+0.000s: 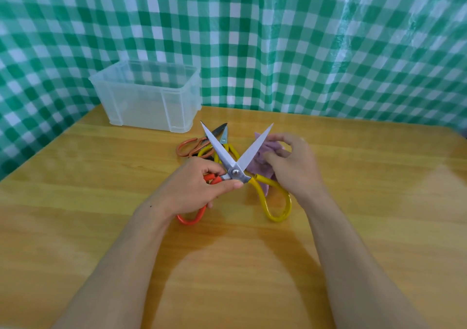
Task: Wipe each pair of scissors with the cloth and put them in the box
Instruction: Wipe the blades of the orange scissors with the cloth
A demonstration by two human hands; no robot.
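Note:
My left hand grips a pair of scissors by its orange handle, near the pivot. Its blades are spread wide in a V, and its yellow handle loops out to the right. My right hand holds a purple cloth bunched against the right blade. Behind them on the table lie two more pairs: one with brown-orange handles and one with yellow handles, blades pointing away. The clear plastic box stands at the back left, with nothing seen inside.
The wooden table stretches around my arms. A green and white checked sheet hangs close behind and along the left side, just past the box.

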